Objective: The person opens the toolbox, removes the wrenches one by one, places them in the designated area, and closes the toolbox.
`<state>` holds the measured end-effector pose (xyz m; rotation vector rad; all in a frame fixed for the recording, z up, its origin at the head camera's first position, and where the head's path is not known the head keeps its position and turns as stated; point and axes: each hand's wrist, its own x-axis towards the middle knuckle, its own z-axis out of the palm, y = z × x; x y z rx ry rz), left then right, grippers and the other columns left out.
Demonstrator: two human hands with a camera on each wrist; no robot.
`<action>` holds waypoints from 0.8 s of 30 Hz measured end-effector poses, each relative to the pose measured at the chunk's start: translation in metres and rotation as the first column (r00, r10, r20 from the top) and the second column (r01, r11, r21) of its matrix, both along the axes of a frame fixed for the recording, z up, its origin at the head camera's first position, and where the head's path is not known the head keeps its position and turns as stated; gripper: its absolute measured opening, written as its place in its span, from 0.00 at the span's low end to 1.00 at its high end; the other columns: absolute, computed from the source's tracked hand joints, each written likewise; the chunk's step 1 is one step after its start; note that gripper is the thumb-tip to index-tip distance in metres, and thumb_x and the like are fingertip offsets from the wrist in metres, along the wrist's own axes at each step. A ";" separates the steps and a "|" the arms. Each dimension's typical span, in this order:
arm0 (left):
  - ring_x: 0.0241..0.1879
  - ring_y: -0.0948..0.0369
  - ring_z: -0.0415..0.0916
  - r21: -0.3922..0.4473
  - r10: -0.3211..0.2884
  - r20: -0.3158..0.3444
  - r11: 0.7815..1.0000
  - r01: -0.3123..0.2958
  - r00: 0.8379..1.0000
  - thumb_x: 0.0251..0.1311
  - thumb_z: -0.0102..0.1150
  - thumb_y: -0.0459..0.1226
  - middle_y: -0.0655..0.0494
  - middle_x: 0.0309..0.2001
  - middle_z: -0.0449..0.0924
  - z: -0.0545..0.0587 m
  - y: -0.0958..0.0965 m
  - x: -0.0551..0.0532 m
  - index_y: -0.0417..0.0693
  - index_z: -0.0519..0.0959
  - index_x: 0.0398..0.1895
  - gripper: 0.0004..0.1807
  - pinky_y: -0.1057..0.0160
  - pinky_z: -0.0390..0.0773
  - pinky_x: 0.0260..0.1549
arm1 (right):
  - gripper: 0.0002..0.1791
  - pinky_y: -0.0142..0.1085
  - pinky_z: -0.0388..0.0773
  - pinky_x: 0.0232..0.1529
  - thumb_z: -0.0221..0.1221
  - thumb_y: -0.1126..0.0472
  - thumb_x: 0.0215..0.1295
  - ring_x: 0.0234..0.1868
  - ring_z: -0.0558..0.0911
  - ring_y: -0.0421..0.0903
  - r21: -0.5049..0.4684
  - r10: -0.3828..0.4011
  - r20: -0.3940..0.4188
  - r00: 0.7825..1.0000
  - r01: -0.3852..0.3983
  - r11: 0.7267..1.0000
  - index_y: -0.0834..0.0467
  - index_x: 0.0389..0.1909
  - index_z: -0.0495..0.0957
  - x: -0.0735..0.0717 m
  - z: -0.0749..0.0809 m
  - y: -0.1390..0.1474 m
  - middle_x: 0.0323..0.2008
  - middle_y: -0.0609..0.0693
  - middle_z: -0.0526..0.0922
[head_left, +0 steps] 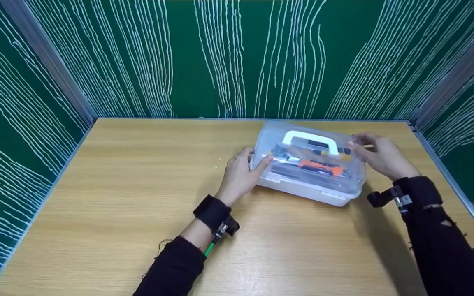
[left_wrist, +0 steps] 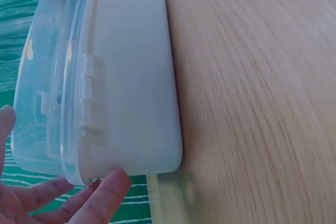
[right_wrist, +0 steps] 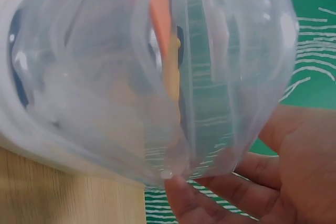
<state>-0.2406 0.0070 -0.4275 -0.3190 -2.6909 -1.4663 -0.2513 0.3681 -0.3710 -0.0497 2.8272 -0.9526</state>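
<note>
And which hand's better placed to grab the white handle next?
Probably the right hand: its fingertips, at the right end of the box, look slightly nearer the handle than the thumb of the left hand, at the left end.

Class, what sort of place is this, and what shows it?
Probably a partitioned workstation used for recording: a wood-grain tabletop has green, white-lined walls on three sides, metal posts stand at its back corners, and a wrist camera is being worn.
</note>
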 end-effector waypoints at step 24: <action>0.63 0.48 0.80 0.020 -0.008 0.047 1.000 0.007 0.999 0.77 0.55 0.60 0.44 0.63 0.83 0.001 -0.045 0.005 0.46 0.77 0.69 0.32 0.47 0.82 0.64 | 0.41 0.51 0.90 0.55 0.50 0.37 0.83 0.62 0.84 0.67 0.009 0.018 -0.045 0.999 -0.018 1.000 0.65 0.79 0.65 0.040 -0.002 -0.037 0.70 0.71 0.75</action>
